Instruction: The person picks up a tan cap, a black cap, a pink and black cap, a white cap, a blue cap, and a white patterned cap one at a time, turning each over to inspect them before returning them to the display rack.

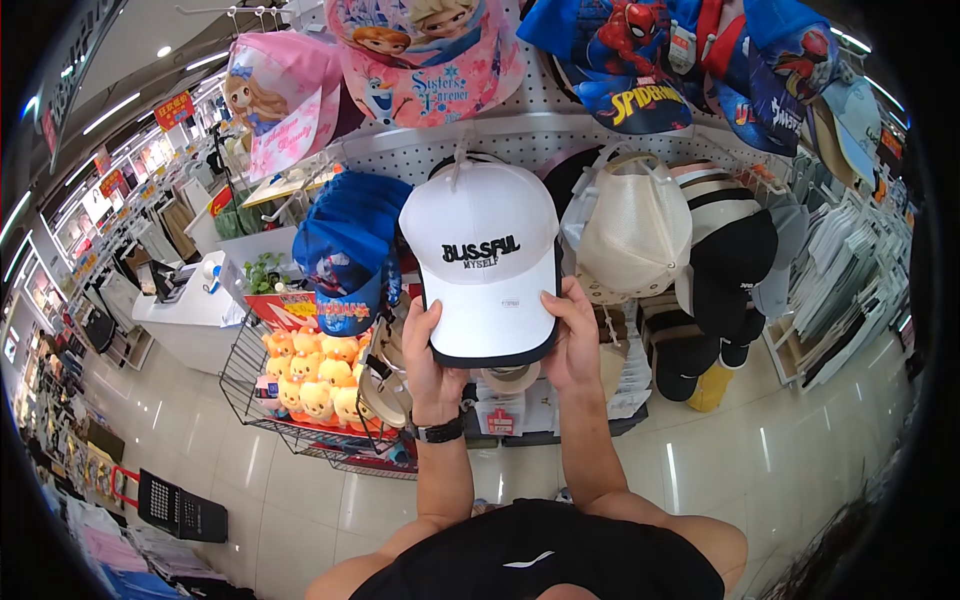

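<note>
A white baseball cap (485, 225) with black lettering and a dark brim edge faces me at the middle of the view. My left hand (430, 365) grips the left side of its brim, thumb on top and fingers underneath. On the brim's right side, my right hand (573, 340) holds it the same way. The cap's crown overlaps the pegboard display (400, 142) behind it. Just left of the cap hang blue children's caps (345, 245); to its right hangs a cream cap (640, 225).
Overhead hang a pink cartoon cap (440, 60) and a blue Spider-Man cap (630, 65). A wire basket (235, 385) with orange plush toys (315, 375) stands lower left. Black caps (735, 270) hang at right, near a clothes rack (845, 290). A black shopping basket (180, 505) sits on the floor.
</note>
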A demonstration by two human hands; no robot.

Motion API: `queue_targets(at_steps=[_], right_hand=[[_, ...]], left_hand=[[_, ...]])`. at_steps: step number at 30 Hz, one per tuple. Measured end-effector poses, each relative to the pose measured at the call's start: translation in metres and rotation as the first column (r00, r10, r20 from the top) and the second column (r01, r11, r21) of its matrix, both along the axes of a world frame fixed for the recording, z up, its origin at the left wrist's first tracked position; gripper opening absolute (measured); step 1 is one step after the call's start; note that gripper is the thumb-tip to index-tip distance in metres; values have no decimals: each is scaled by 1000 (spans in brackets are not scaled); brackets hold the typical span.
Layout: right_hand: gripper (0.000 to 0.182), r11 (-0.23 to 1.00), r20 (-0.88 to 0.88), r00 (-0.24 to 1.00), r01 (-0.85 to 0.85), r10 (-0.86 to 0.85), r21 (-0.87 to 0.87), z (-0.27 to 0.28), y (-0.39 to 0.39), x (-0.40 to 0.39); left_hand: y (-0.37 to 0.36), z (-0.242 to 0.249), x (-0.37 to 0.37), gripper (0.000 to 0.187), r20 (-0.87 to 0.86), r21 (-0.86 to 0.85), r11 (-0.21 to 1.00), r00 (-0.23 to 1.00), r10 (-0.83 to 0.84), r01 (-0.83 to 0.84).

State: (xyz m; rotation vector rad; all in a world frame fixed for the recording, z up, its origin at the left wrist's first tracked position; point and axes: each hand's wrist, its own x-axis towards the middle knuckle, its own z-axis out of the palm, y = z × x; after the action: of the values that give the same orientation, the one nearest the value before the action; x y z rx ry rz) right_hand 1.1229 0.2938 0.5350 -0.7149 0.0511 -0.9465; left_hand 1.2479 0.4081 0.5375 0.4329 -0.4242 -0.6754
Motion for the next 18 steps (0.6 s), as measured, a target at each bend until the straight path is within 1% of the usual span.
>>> queue_targets(at_steps=[1, 3, 4, 6, 7, 9, 10, 11, 12, 13, 16, 17, 18], right_hand=[[12, 1000, 9, 1000, 1, -1, 3, 2, 3, -2], [12, 1000, 21, 1000, 4, -4, 4, 5, 7, -5], [14, 1000, 40, 999, 16, -16, -16, 5, 9, -7], [15, 999, 57, 998, 33, -31, -34, 10, 15, -10], [17, 998, 60, 997, 44, -42, -38, 14, 20, -12], [19, 997, 65, 996, 60, -58, -42, 15, 26, -8], [23, 996, 64, 995, 73, -69, -46, 10, 28, -5], [27, 995, 64, 995, 84, -81, -51, 7, 32, -2], [28, 993, 78, 992, 103, -99, -55, 8, 39, 1], [28, 993, 78, 992, 105, -100, -55, 8, 44, 1], [27, 983, 58, 992, 123, -116, -137, 12, 59, 2], [27, 983, 58, 992, 120, -113, -136, 13, 61, 3], [27, 978, 62, 989, 145, -137, -151, 14, 63, 4]], left_hand=[[2, 0, 1, 24, 3, -2, 1000, 1000, -2, 2], [6, -2, 4, 23, 15, -48, 995, 996, -89, 89], [8, -4, 6, 23, 17, -48, 995, 996, -91, 91], [12, -7, 10, 25, 12, -142, 940, 950, -312, 310], [12, -9, 13, 25, 10, -140, 939, 949, -315, 313], [12, -11, 19, 32, 25, -334, 789, 841, -540, 516], [11, -11, 19, 32, 25, -334, 787, 839, -543, 519], [10, -10, 19, 35, -69, -244, 884, 902, -425, 398], [10, -10, 19, 38, -148, -139, 953, 946, -288, 269], [11, -14, 24, 38, -148, -138, 953, 946, -290, 270], [17, -22, 36, 39, -69, -242, 907, 926, -372, 346], [18, -24, 34, 39, -70, -241, 908, 927, -370, 344], [18, -24, 31, 39, -30, -273, 904, 936, -351, 330]])
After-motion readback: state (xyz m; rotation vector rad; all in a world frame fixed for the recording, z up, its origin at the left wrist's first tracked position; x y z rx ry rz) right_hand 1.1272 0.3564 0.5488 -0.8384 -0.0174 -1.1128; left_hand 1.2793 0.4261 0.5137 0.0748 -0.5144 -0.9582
